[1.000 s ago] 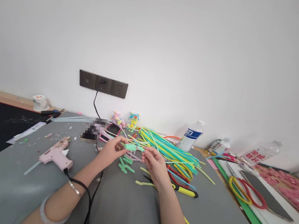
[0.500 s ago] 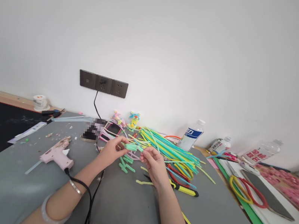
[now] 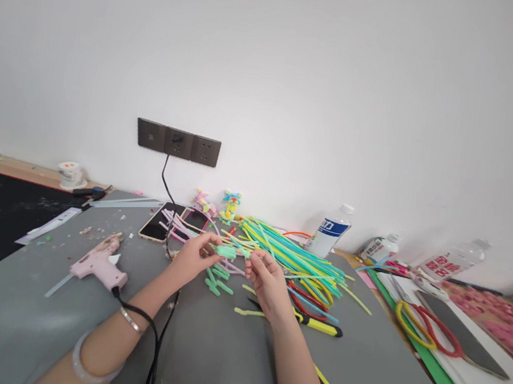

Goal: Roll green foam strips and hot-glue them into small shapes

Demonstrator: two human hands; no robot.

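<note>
Green straw piece point(image 3: 226, 251) pinched between left hand point(image 3: 191, 258) and right hand point(image 3: 266, 280).

Single head-worn view, looking forward and slightly down across the grey table point(image 3: 221, 355) toward the white wall point(image 3: 306, 63), both hands near centre, at arm's length.

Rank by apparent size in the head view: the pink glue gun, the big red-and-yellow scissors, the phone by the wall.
1. big red-and-yellow scissors
2. pink glue gun
3. phone, though it lies farther from the camera, so its place below the glue gun is unsure.
</note>
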